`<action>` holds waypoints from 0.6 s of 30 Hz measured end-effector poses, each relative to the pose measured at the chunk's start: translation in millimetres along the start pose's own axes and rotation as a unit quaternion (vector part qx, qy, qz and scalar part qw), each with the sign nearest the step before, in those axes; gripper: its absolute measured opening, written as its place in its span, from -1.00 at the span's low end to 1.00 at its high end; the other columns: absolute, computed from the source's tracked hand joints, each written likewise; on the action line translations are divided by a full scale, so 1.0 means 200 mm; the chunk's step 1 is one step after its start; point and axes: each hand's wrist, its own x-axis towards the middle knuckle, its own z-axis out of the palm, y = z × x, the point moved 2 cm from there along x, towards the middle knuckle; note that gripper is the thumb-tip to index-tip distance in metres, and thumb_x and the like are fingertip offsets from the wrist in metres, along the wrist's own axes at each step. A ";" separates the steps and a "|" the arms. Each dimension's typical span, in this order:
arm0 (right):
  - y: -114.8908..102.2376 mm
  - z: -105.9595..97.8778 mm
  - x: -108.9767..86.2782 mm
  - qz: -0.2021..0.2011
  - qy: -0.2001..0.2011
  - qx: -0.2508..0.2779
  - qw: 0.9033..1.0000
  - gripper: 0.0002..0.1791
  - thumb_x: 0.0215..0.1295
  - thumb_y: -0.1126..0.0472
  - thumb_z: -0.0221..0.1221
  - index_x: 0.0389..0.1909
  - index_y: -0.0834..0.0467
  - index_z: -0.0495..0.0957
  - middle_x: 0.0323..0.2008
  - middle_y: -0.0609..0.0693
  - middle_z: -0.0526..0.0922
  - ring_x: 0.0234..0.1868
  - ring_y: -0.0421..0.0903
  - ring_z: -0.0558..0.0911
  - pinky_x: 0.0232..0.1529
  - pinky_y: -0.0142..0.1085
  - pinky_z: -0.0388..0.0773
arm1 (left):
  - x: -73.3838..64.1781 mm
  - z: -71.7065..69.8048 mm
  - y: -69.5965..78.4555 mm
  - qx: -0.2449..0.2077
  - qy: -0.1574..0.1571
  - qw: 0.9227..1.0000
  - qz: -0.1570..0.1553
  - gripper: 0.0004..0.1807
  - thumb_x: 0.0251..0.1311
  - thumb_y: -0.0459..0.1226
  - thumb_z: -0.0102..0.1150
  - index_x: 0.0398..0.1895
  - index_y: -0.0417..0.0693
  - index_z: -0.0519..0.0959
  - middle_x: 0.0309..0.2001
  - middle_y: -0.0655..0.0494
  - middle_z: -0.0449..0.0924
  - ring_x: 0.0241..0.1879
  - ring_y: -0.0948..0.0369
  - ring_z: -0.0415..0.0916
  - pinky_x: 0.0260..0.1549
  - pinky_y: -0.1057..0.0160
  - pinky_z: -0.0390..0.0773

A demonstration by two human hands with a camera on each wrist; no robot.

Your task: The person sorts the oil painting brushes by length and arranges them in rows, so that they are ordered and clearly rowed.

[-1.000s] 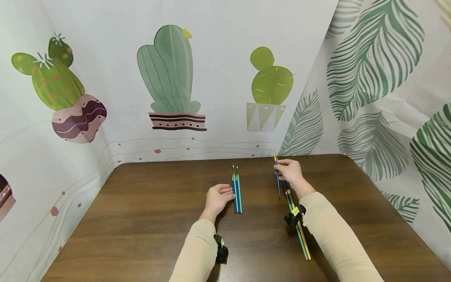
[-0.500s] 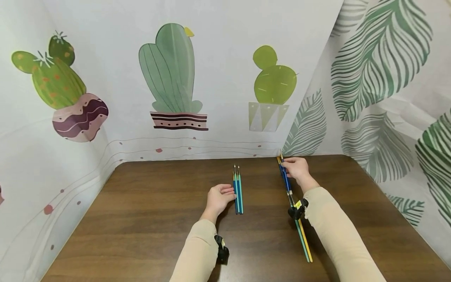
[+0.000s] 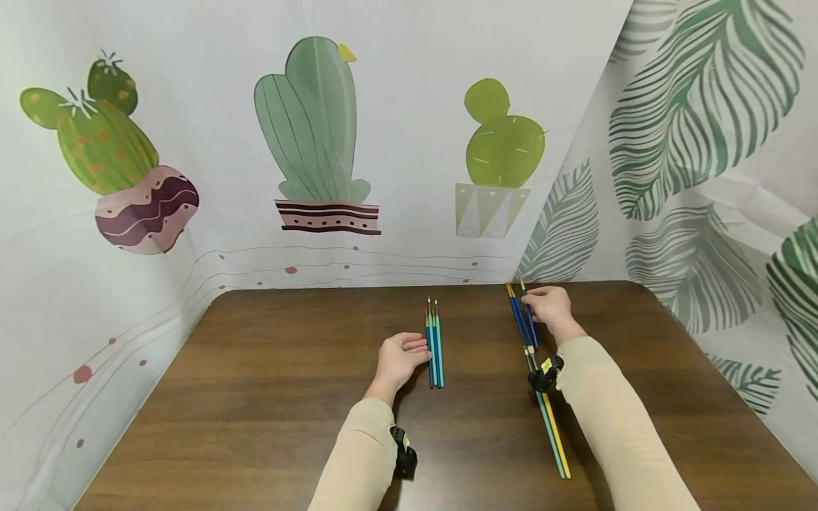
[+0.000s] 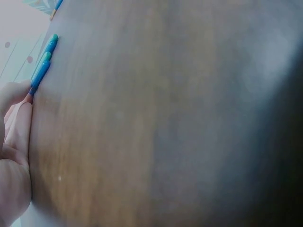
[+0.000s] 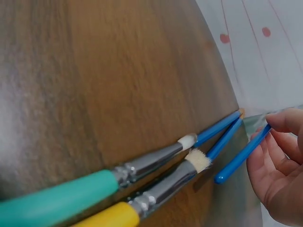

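Observation:
My right hand (image 3: 551, 309) pinches a slim blue paintbrush (image 3: 529, 312) between thumb and fingers, bristles pointing away. In the right wrist view the rounded handle end of this blue paintbrush (image 5: 236, 163) sticks out over the table. Just left of it lie two more blue brushes (image 3: 516, 312). Nearer the front are a teal-handled brush (image 3: 551, 433) and a yellow-handled brush (image 3: 560, 440), side by side. My left hand (image 3: 397, 362) rests by a row of several thin blue and teal brushes (image 3: 437, 355), fingertips at the leftmost one. The left wrist view shows some blue handle ends (image 4: 41, 73).
The brown wooden table (image 3: 268, 411) spreads out to both sides of the brushes. Behind its far edge hangs a white cloth (image 3: 409, 142) printed with cacti and leaves. Black wrist cameras (image 3: 404, 454) sit on both sleeves.
My right hand has carried the blue paintbrush rightward, from the left side of the two lying blue brushes to their right side. My left hand keeps its place by the row.

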 end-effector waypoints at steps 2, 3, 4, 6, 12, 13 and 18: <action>0.01 0.00 0.01 0.002 -0.001 -0.001 1.000 -0.57 0.20 0.26 0.15 0.06 0.42 0.50 -0.45 0.02 0.64 -0.54 -0.32 0.52 -0.58 -0.48 0.57 | -0.01 0.00 0.02 -0.003 -0.003 1.000 0.006 -0.55 0.01 -0.52 0.28 0.03 -0.50 0.46 -0.06 -0.36 0.60 -0.05 -0.09 0.62 -0.10 0.17 0.64; 0.01 -0.01 0.01 0.003 0.000 -0.003 1.000 -0.57 0.20 0.26 0.15 0.05 0.41 0.50 -0.43 0.03 0.65 -0.53 -0.31 0.53 -0.57 -0.48 0.57 | -0.03 0.00 0.05 -0.006 -0.006 1.000 0.006 -0.54 0.01 -0.54 0.26 0.03 -0.53 0.45 -0.06 -0.39 0.59 -0.05 -0.11 0.61 -0.10 0.15 0.64; 0.02 -0.01 0.01 0.003 0.000 -0.006 1.000 -0.57 0.20 0.26 0.15 0.05 0.41 0.50 -0.42 0.03 0.65 -0.52 -0.30 0.54 -0.56 -0.48 0.57 | -0.04 0.00 0.07 -0.009 -0.008 1.000 0.005 -0.54 0.01 -0.55 0.25 0.03 -0.55 0.44 -0.05 -0.42 0.57 -0.04 -0.13 0.60 -0.09 0.14 0.64; 0.02 -0.01 0.02 0.002 0.002 -0.010 1.000 -0.57 0.19 0.25 0.15 0.04 0.41 0.51 -0.40 0.04 0.65 -0.53 -0.29 0.55 -0.56 -0.47 0.58 | -0.04 0.00 0.07 -0.014 -0.011 1.000 0.002 -0.54 0.02 -0.55 0.25 0.04 -0.55 0.43 -0.04 -0.42 0.57 -0.05 -0.13 0.60 -0.09 0.15 0.64; 0.04 0.01 0.03 -0.005 0.019 -0.032 0.999 -0.60 0.19 0.23 0.17 0.00 0.39 0.55 -0.14 0.27 0.63 -0.62 -0.30 0.53 -0.58 -0.47 0.57 | -0.02 0.00 0.04 -0.020 -0.010 1.000 -0.006 -0.53 0.02 -0.54 0.26 0.06 -0.52 0.44 -0.03 -0.40 0.57 -0.03 -0.12 0.60 -0.07 0.15 0.63; 0.04 0.01 0.04 -0.004 0.022 -0.039 0.999 -0.61 0.19 0.23 0.17 -0.01 0.37 0.56 -0.11 0.30 0.62 -0.63 -0.31 0.52 -0.58 -0.48 0.56 | -0.01 0.01 0.02 -0.018 -0.008 1.000 -0.004 -0.53 0.02 -0.53 0.27 0.05 -0.51 0.44 -0.03 -0.38 0.58 -0.04 -0.10 0.61 -0.07 0.16 0.63; 0.05 0.02 0.05 -0.010 0.026 -0.076 0.997 -0.63 0.17 0.22 0.18 -0.05 0.36 0.59 -0.14 0.31 0.65 -0.66 -0.30 0.50 -0.58 -0.44 0.58 | 0.01 0.01 -0.03 -0.009 -0.001 1.000 -0.006 -0.53 0.01 -0.50 0.30 0.05 -0.45 0.47 -0.05 -0.31 0.61 -0.05 -0.04 0.63 -0.08 0.18 0.63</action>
